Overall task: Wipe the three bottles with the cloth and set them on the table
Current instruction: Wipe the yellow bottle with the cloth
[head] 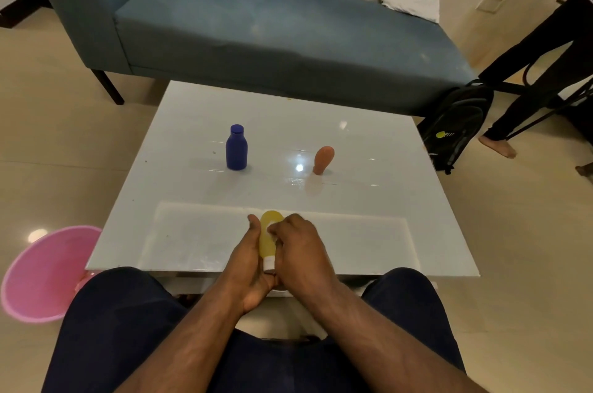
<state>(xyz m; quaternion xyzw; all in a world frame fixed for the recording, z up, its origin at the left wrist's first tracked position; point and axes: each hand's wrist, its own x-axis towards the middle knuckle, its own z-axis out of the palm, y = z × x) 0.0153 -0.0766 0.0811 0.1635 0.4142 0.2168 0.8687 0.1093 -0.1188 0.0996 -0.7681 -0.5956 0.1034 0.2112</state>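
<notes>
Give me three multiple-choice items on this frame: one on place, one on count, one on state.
1. Where is the blue bottle relative to the orange bottle?
A. to its left
B. to its right
C. lying on top of it

2. How many bottles stand on the white table untouched by a hand?
A. none
B. two
C. three

3. What is the state of the yellow bottle?
A. standing alone on the table
B. lying on the floor
C. held between both hands

Key: 1 A, blue stands left of orange. 2 B, only blue and orange stand free. 3 C, the left hand and right hand grip it at the table's near edge.
</notes>
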